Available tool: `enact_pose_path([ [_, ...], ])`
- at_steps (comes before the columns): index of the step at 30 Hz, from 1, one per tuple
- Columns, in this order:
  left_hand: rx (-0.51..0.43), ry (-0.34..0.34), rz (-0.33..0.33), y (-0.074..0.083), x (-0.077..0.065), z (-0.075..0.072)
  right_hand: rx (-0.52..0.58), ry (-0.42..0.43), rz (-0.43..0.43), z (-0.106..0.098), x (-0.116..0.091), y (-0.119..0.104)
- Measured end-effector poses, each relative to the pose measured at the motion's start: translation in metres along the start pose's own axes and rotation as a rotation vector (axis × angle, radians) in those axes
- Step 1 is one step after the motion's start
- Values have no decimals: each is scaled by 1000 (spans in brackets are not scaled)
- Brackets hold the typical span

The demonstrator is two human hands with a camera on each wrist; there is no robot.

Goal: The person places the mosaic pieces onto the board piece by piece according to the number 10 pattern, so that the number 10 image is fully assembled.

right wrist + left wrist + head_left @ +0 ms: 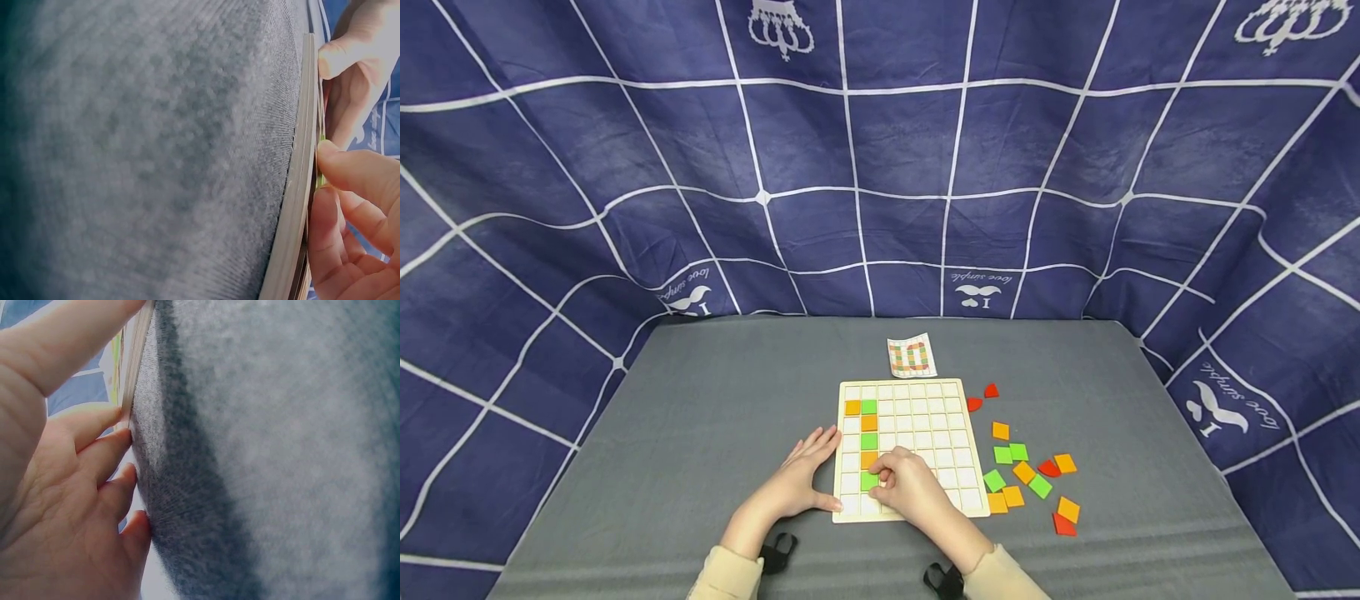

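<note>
A cream square grid board [932, 440] lies flat on the grey table. In its second column from the left, green and orange square tiles alternate downward, with one more orange tile [852, 407] at the top left. My right hand [910, 487] is over the board, thumb and fingers bent at the lowest green tile [868, 482] of that column. The right wrist view shows the thumb and a finger at either side of this green tile [322, 178]. Spread along the board's left edge, my left hand [801, 479] touches the rim with thumb and fingertips.
Loose orange, green and red pieces [1024, 472] are scattered right of the board. A small printed pattern card [912, 357] lies beyond its far edge. A blue checked curtain [895, 167] surrounds the table's back and sides.
</note>
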State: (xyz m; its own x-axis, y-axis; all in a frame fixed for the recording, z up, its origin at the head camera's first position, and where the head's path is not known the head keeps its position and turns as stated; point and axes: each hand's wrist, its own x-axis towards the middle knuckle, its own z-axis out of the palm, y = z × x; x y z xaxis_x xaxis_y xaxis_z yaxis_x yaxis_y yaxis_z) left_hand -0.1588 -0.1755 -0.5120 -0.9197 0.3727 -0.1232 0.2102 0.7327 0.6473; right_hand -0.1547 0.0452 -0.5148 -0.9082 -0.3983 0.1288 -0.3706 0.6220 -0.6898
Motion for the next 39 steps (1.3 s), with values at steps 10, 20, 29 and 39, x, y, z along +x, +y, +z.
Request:
enact_pose_path([
  [10,-4,-13,-16,-2,2,1,157,57,55,-14,-3,2],
  [20,-25,-24,-37,1,1,-1,304,199,314,-76,-15,30],
  [29,-38,-30,-39,4,-1,0,271,310,419,-141,-54,81],
  [39,-46,-39,-37,-1,1,1,26,293,577,-182,-95,131],
])
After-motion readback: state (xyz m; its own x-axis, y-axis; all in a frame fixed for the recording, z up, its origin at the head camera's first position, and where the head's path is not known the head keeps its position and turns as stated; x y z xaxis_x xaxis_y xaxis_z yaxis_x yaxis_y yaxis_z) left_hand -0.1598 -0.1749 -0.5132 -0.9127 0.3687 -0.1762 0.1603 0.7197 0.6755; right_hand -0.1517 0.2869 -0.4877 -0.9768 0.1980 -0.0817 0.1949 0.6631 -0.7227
